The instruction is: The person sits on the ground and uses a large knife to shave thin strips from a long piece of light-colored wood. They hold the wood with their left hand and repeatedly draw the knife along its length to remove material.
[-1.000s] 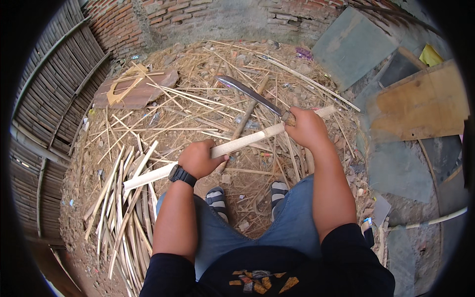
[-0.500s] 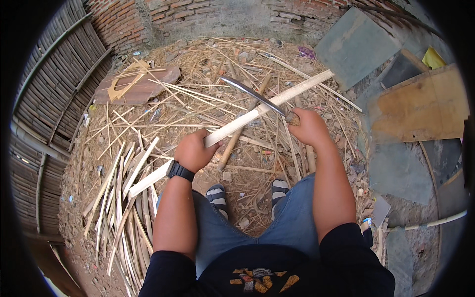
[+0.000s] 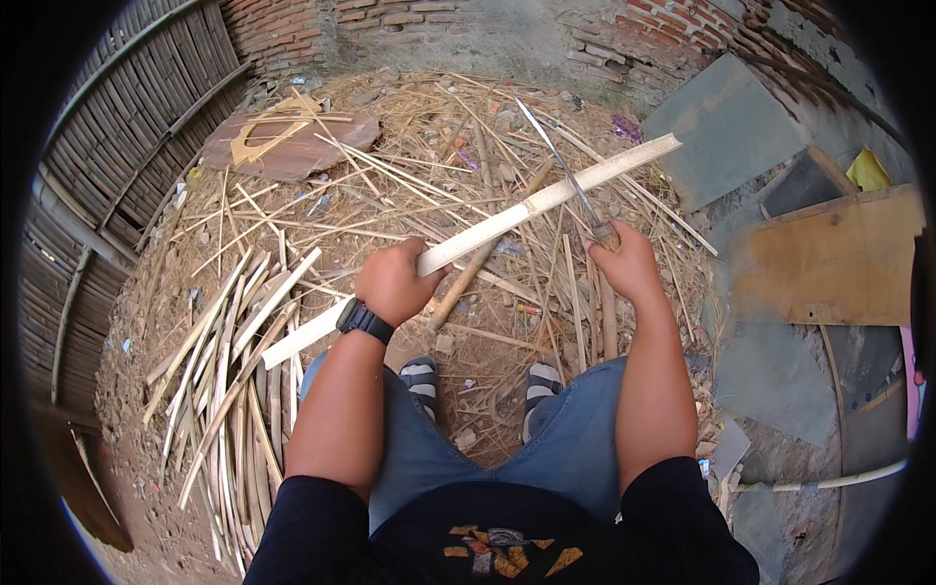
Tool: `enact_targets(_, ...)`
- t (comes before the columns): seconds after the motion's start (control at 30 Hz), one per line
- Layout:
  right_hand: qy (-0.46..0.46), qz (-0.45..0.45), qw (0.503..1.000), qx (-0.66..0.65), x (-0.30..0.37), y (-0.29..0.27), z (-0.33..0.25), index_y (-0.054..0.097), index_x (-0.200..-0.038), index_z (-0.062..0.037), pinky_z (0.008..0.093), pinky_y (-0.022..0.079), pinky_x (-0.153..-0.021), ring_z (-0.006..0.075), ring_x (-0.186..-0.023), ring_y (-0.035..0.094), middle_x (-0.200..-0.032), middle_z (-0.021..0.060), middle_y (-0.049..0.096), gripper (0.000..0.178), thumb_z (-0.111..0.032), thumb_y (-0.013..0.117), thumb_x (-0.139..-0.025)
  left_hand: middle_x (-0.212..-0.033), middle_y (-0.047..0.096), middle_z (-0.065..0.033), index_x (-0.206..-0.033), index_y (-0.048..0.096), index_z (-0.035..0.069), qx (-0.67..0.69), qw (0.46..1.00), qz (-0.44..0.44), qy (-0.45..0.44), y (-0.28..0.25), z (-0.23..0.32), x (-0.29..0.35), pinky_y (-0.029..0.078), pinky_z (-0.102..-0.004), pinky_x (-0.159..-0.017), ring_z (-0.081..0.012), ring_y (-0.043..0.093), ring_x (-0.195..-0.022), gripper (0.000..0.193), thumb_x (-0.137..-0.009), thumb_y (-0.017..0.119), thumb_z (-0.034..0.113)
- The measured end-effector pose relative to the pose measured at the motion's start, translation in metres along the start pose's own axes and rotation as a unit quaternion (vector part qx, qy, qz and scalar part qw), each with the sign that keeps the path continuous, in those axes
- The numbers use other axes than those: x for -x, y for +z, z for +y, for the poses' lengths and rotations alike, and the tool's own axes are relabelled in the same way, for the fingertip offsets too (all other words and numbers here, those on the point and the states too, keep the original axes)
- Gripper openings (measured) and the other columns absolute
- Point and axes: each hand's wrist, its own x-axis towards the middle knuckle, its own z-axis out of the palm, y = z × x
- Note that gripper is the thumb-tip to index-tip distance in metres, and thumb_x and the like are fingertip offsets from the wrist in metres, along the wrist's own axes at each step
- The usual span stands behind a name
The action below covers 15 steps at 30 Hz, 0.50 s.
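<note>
My left hand [image 3: 398, 283], with a black watch at its wrist, is closed round a long pale bamboo strip [image 3: 487, 230]. The strip slants from beside my left forearm up to the far right. In my right hand [image 3: 629, 263] is the wooden handle of a machete [image 3: 552, 148]. Its long blade points away and a little left, crossing the strip's farther half. I cannot tell whether the edge touches the strip there. Part of the strip is hidden behind my left hand and wrist.
A heap of split bamboo strips [image 3: 234, 390] lies at my left. Loose sticks and straw litter the ground, with a bamboo pole [image 3: 476, 278] under the held strip. A brown board [image 3: 292, 146] lies far left. Grey and brown sheets [image 3: 829, 258] lean at right; a brick wall [image 3: 468, 39] stands behind.
The machete's blade has swung from pointing far left to pointing more straight away from me. Both hands keep their holds, and the view has shifted slightly.
</note>
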Motion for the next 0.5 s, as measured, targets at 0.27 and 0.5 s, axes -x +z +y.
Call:
enact_targets(0.27,0.027,0.094,0.911,-0.4,0.03,-0.016,-0.047,0.063,-0.102,-0.0053,0.0257,0.048,-0.053,0.0097,-0.059,0.057,-0.083,0.0006,0.064,0.029,-0.021,0.085,-0.092,-0.081,0.073,-0.0191,-0.093,0.074,0.005,-0.006,1.0,-0.022,0.0,-0.004,0.003,0.002,0.056,-0.0485,-0.072,-0.0393,0.072,-0.078,0.044,-0.087,0.083,0.047)
enact_targets(0.5,-0.244,0.177,0.795,-0.526,0.06,-0.052,-0.085,0.046,-0.14,-0.001,0.032,0.051,-0.071,0.014,-0.076,0.059,-0.09,0.0054,0.06,0.07,-0.042,0.08,-0.095,-0.082,0.073,-0.0187,-0.094,0.074,0.006,-0.014,1.0,-0.027,-0.001,-0.007,-0.001,0.004,0.057,-0.0497,-0.073,-0.0391,0.073,-0.08,0.042,-0.086,0.082,0.047)
